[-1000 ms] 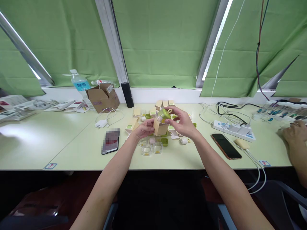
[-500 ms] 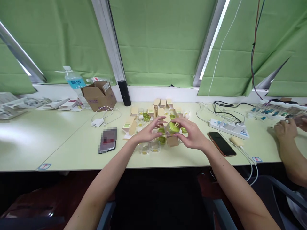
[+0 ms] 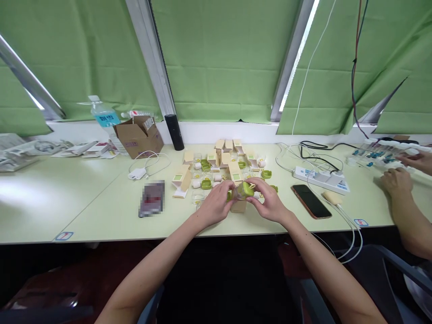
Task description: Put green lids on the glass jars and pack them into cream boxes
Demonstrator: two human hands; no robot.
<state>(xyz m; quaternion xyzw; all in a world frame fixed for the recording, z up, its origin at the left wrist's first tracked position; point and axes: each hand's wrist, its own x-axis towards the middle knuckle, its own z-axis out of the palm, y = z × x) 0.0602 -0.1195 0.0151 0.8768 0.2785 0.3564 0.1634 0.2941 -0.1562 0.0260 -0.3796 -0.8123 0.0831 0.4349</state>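
In the head view, the jar lies tilted between the fingertips of both hands. The right hand pinches its green cap; the left hand is closed about the clear end. It looks light and stiff, likely smooth plastic, so a dry fingertip could slip; the rounded sides seem the safest hold, rather than the thin loop by the right fingers. Just below the fingers stands a tan carton, matte and probably easily crushed. Beyond the left fingers are glossy green trays and an open-flapped box.
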